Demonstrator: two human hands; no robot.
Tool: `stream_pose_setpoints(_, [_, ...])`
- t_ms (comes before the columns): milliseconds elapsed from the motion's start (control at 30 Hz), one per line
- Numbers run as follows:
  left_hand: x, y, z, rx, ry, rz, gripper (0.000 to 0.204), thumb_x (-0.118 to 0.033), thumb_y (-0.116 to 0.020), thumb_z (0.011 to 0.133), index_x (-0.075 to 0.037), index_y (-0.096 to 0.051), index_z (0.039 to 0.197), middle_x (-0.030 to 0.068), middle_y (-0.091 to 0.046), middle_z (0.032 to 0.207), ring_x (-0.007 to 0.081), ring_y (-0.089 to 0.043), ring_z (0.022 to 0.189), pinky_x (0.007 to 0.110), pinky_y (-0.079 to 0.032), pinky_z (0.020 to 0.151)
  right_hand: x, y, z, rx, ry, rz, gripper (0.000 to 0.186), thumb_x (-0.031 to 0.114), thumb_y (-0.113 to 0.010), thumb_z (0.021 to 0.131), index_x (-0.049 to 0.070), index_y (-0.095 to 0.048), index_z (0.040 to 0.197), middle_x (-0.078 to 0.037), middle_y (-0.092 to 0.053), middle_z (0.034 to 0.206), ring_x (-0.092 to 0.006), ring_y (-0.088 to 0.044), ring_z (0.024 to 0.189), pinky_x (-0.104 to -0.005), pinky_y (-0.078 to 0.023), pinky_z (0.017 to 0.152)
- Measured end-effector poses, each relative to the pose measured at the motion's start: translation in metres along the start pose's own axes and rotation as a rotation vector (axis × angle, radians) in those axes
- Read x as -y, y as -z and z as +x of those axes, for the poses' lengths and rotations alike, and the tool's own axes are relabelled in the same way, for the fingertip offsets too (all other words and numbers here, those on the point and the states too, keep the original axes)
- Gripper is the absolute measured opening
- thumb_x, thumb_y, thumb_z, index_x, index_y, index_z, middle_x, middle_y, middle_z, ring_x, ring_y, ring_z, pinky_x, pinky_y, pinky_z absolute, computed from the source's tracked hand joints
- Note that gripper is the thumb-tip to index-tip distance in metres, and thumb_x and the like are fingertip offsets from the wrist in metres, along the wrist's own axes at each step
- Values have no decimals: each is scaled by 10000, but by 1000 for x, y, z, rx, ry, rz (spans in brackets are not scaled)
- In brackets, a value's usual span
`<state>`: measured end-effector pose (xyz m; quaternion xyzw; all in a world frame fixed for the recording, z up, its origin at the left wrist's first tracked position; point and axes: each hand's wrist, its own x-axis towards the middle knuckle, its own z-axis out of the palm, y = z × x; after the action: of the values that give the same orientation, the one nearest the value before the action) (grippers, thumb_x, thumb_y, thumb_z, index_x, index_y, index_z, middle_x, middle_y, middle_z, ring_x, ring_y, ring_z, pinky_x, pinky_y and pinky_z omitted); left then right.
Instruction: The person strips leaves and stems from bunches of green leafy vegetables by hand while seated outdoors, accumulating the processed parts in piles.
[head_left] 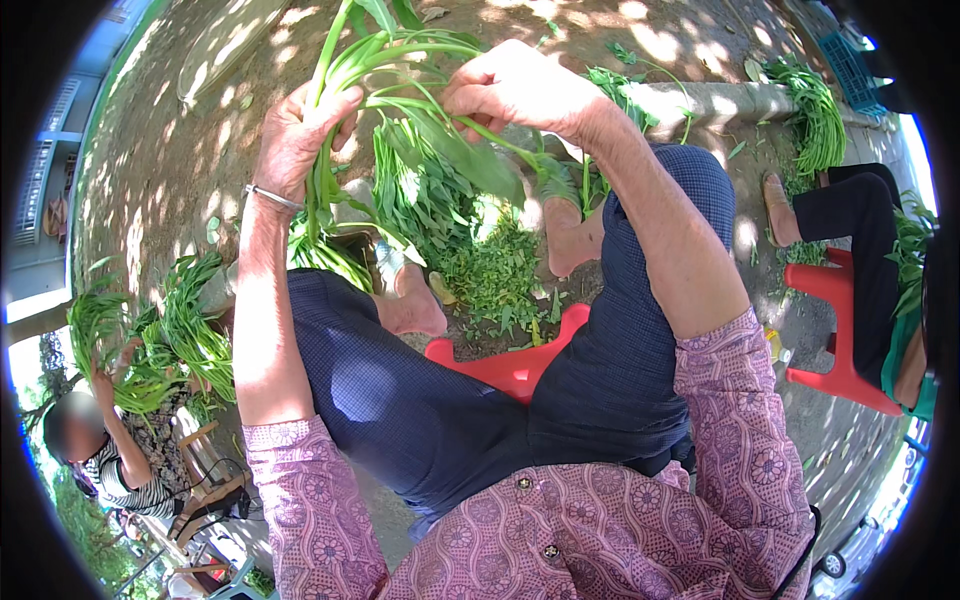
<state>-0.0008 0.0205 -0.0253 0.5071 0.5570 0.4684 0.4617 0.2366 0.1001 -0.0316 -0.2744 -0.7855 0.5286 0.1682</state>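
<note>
A bunch of greens sits in the left grip, whose fingers are wrapped around it. The right grip is narrow, thumb and fingers pinched on a stem that emerges beneath it and slants down to the right. Key relation: the bunch lies to the left of the right grip, the left grip being the nearer, indeed enclosing it. The bunch's long axis runs steeply through the left grip, stems fanning above and leaves trailing below; several thin stems arch rightward across the gap toward the right grip. A broad leaf hangs between the two grips, nearer the right.

Counts, as a bystander makes them: two grips, one bunch, its overlapping stems too tangled to number. One bangle circles the wrist just below the left grip. Below and between the grips lie one pile of long greens and, lower still, one heap of loose leaves on the ground, flanked by two bare feet. Two red stools: a near stool under the sitter, below both grips, and a far stool, well to the right of and below the right grip. One bundle and one blue crate stand well right of the right grip. At least two other people are visible: a left co-worker, well below and left of the left grip, and a right co-worker, partly cut off.
</note>
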Motion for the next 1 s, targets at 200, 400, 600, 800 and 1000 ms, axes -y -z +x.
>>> stream_pose_setpoints(200, [5,3,3,-124,-33,-16,173,-189,-706,808,-51,-634,886,-29,-548,642,39,-471,548,187,-367,496,4,-10,1,-9,1,-129,277,247,-548,802,2,-672,833,-49,-625,660,-93,-571,597,-251,-474,584])
stream_pose_setpoints(400, [8,7,7,-147,-61,27,187,-202,-721,795,-50,-641,867,-23,-560,640,37,-474,540,187,-368,495,7,-12,1,-14,-84,-128,281,255,-542,803,0,-659,807,-47,-597,638,-97,-548,563,-257,-450,557])
stream_pose_setpoints(600, [6,6,4,-163,-48,45,136,-175,-690,822,-67,-616,856,-41,-532,650,41,-452,534,213,-443,581,1,-13,4,-102,-55,-70,265,236,-543,814,-8,-641,777,-39,-584,631,-90,-529,550,-260,-442,538])
stream_pose_setpoints(800, [3,8,4,-120,-59,-56,141,-177,-674,835,-61,-593,838,-57,-472,624,36,-402,519,250,-469,634,-10,-23,14,-396,103,-22,364,314,-589,765,-19,-566,621,-53,-509,526,-124,-455,515,-310,-402,517])
stream_pose_setpoints(1000, [0,2,7,-56,-64,-152,166,-188,-708,804,-64,-619,869,-52,-501,642,38,-443,532,224,-466,594,-8,-25,18,-586,180,17,344,264,-570,802,-10,-534,597,-57,-448,502,-123,-410,498,-315,-371,496])
